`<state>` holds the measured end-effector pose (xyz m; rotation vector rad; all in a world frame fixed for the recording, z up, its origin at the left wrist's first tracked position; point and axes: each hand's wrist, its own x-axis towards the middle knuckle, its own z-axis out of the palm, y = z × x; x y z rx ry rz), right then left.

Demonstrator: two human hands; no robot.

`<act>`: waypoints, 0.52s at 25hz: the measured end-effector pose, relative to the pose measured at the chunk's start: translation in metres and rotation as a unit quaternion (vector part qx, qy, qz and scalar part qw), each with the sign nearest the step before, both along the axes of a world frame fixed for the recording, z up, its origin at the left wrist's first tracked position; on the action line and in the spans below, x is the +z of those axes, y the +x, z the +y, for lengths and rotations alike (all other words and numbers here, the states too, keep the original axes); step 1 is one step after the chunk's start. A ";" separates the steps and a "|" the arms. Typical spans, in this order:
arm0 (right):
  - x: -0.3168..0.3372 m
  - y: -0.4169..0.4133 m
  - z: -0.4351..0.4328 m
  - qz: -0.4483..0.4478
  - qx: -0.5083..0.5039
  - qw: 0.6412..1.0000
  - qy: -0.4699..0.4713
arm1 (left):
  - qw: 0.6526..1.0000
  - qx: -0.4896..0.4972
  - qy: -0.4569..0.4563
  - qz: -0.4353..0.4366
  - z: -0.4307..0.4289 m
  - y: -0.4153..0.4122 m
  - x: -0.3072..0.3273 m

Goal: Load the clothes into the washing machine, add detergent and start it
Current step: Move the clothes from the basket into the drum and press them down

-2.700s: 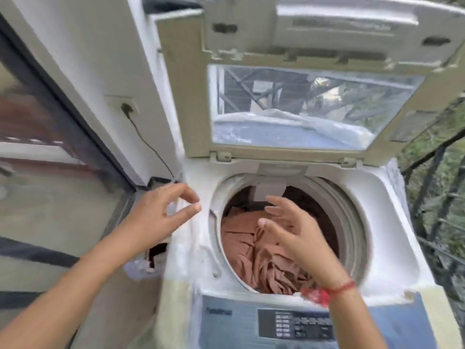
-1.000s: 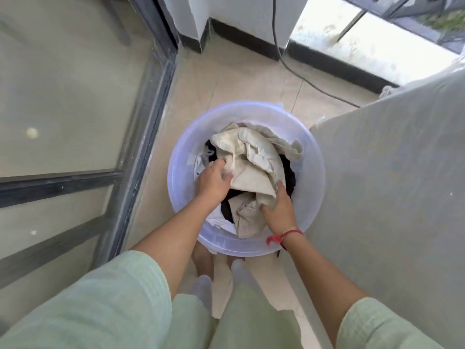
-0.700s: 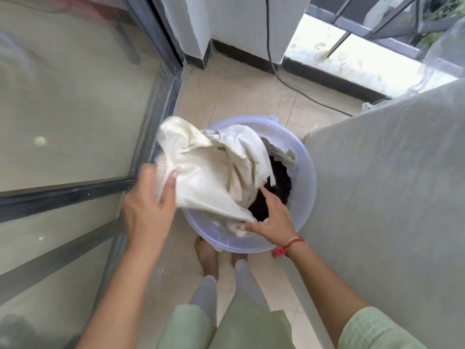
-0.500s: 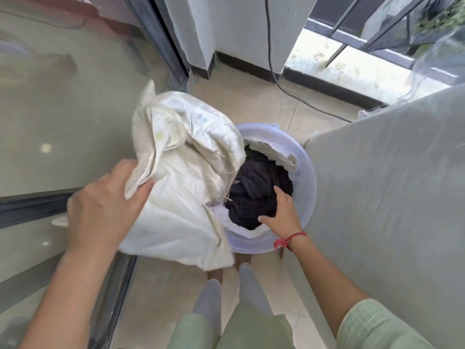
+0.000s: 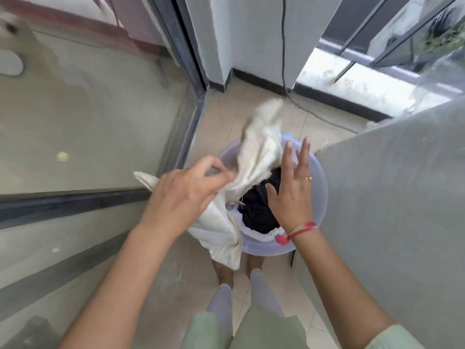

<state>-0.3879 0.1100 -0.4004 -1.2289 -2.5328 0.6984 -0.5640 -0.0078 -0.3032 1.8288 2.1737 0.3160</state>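
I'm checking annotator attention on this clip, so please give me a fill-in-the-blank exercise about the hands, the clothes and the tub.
The left hand grips the cream cloth garment; the right hand holds ____.
The black clothes lie ____ the round translucent plastic tub.
The red thread bracelet sits on the ____ wrist.
Missing words: nothing; inside; right.

Daylight is coming in from upper right, w/ the sunlit ledge point(image 5: 352, 81) blowing out near white. Floor & walls are sitting in soft, even shade. Motion blur is smearing the left hand point(image 5: 181, 197) & cream cloth point(image 5: 261, 152); the right hand point(image 5: 293, 197) is reading sharper. The glass door point(image 5: 75, 109) is showing hazy reflections. Wide-angle lens is bending lines at the edges.
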 end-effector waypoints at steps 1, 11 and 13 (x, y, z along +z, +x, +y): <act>0.021 -0.008 0.006 0.006 0.030 0.998 0.050 | 0.999 -0.037 0.000 0.012 0.003 0.005 0.013; 0.281 0.000 0.004 0.044 0.040 0.991 0.119 | 0.990 -0.049 0.080 0.102 -0.020 -0.022 0.247; 0.337 0.023 -0.001 0.111 -0.011 0.982 0.153 | 0.995 -0.013 -0.016 0.098 -0.021 -0.015 0.293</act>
